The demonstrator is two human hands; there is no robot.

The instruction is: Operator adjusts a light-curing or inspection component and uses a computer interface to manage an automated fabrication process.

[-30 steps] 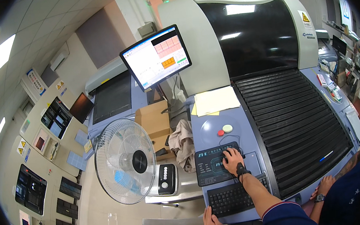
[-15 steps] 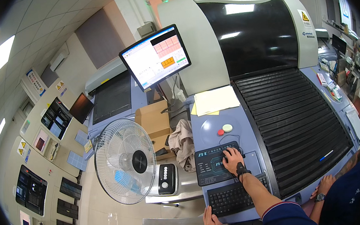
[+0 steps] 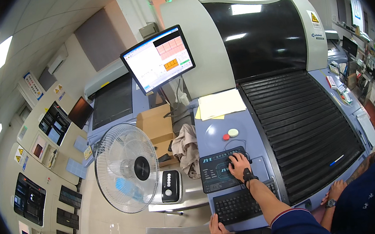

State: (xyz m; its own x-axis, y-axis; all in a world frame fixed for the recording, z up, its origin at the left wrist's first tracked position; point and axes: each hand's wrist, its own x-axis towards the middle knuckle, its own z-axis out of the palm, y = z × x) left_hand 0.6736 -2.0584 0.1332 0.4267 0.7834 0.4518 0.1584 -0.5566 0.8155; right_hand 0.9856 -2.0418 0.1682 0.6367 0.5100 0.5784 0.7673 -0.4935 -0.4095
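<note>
My right hand [image 3: 240, 166] lies over a dark computer mouse [image 3: 231, 159], with the fingers curved round it. Most of the mouse is hidden under the palm. Beneath it is a dark printed mouse pad [image 3: 213, 177] on the blue-grey machine ledge. Nearer to me, a black keyboard [image 3: 235, 207] lies partly under my right forearm, which wears a dark band at the wrist. My left hand [image 3: 219, 231] rests at the keyboard's near left corner, thumb apart from the fingers, holding nothing visible. A lit monitor [image 3: 160, 59] stands tilted beyond the ledge.
Left of the ledge stand a caged fan [image 3: 127, 167], an open cardboard box [image 3: 152, 126] and a crumpled cloth [image 3: 186, 148]. Yellow sheets [image 3: 221, 104] and red and pale green buttons [image 3: 229, 134] are farther along. Ribbed black machine cover [image 3: 300, 129] lies right; a co-worker's hand [image 3: 336, 191] is near it.
The whole view has shifted slightly, so everything sits a little farther left. My right hand stays on the mouse and my left hand stays by the keyboard.
</note>
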